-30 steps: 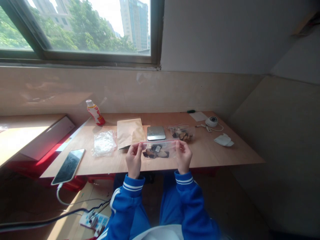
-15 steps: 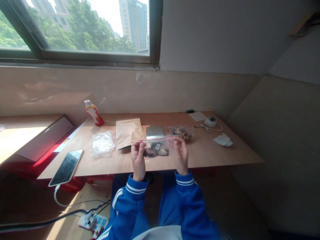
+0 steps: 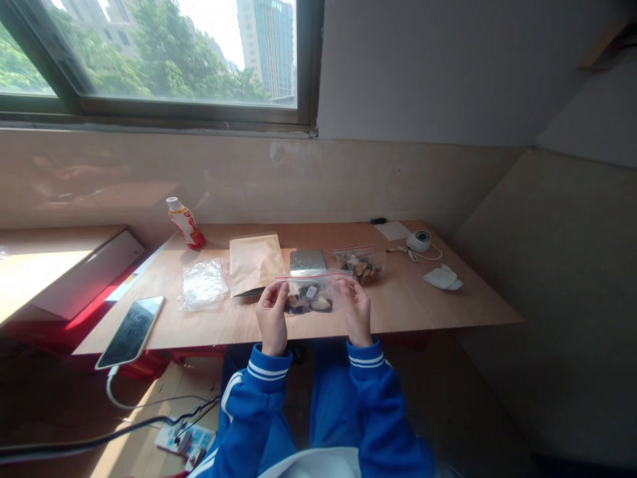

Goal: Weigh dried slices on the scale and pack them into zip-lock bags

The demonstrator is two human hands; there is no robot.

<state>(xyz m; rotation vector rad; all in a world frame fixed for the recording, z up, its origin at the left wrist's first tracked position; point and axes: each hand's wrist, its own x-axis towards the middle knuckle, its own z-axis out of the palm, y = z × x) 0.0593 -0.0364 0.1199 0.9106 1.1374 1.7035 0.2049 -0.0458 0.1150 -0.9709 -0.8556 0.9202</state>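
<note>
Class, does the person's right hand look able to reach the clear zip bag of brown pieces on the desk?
Probably yes: nothing lies between the right hand and that clear zip bag, just ahead on the pale wooden desk, though the hand grips a second, red-edged clear bag.

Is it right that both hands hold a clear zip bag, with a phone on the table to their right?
No: the head view shows the phone on the table to the left of the left hand and right hand, not to their right. Both do hold the clear zip bag.
</note>
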